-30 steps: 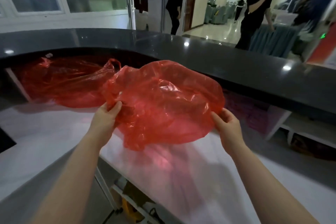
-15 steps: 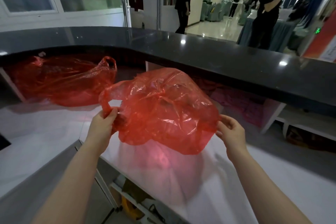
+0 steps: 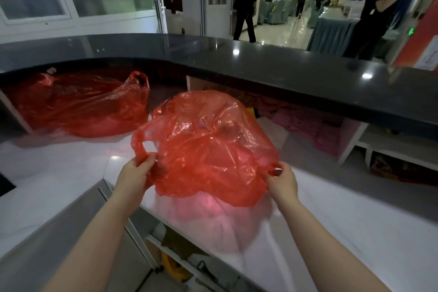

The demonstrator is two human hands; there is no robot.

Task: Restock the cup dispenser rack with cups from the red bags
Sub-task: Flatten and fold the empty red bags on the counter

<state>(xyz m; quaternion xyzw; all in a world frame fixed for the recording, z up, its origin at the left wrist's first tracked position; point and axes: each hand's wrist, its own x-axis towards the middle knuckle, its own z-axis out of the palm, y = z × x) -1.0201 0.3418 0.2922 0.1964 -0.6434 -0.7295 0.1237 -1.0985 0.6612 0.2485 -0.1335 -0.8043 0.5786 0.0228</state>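
While the thumb and fingers of the left hand (image 3: 135,174) curl round a loop handle at the left end of the near red bag (image 3: 208,147), the right hand (image 3: 282,181) pinches the other handle at the bag's right end between thumb and curled fingertips. Both hands are closed on thin plastic and on nothing else. The bag hangs stretched between them, held up off the white counter (image 3: 343,232), so its long axis runs left to right, the right end sitting a little lower and nearer than the left. Its handles point toward the person; its puffed, crinkled body bulges up and away toward the far side. Whether anything is inside cannot be told through the creased film. A pink glow falls on the counter just beneath it.

Both bare forearms reach in from the near edge, the left one from lower left, the right one from lower right.

Farther left, a second red bag (image 3: 83,106) lies on the counter, under the overhang of the dark curved countertop (image 3: 284,71), its long axis also left to right and one handle loop standing up at its right end. The two bags are near each other but apart.

Beyond the dark countertop, two people in dark clothes (image 3: 246,0) stand in a bright hall.
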